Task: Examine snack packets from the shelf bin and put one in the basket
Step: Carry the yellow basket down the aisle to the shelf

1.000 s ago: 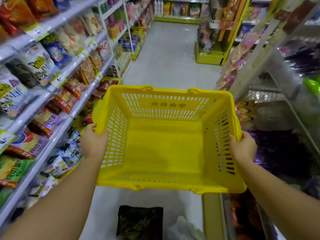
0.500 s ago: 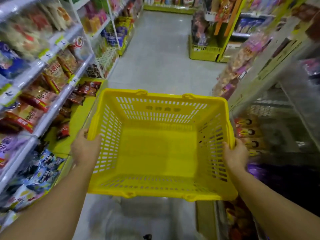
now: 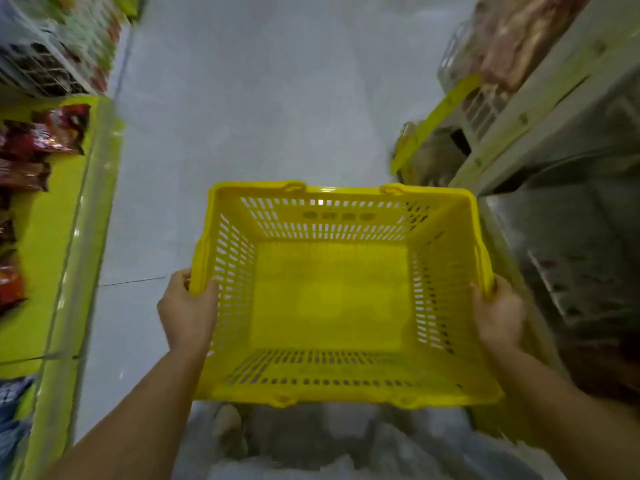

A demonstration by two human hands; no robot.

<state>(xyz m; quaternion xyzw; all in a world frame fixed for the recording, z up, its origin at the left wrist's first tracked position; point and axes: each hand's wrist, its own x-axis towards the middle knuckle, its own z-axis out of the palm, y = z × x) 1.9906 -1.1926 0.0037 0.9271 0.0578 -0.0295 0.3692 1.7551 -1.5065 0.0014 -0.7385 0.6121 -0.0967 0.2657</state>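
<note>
**A:** Yellow plastic fills the middle of the view: a slotted shopping basket [image 3: 332, 299], held out low in front of the person, its mouth facing up toward the camera. What is nearest?

**B:** Two bare forearms reach in from the bottom corners. The left hand [image 3: 188, 308] is closed around the basket's left rim, thumb inside over the slotted wall and the other fingers wrapped under the edge. The right hand [image 3: 498, 311] grips the right rim the same way, thumb on the inner side, fingers curled out of sight beneath.

**A:** Is there anything in the basket?

**B:** Only its bare yellow floor shows. Below its near edge lie pale, blurred shapes I cannot tell apart.

**A:** And the snack packets?

**B:** To the left, well apart from the basket, a lime-green shelf bin [image 3: 72, 216] runs along the aisle. Red and dark snack packets [image 3: 41, 140] lie in it at the far left edge, smeared by motion blur.

**A:** And farther out?

**B:** A pale grey floor [image 3: 263, 109] stretches ahead between the shelves. On the right stands a grey shelving unit [image 3: 554, 140] with yellow trim, close beside the basket. At the top left a wire rack [image 3: 38, 71] is visible, heavily blurred.
</note>
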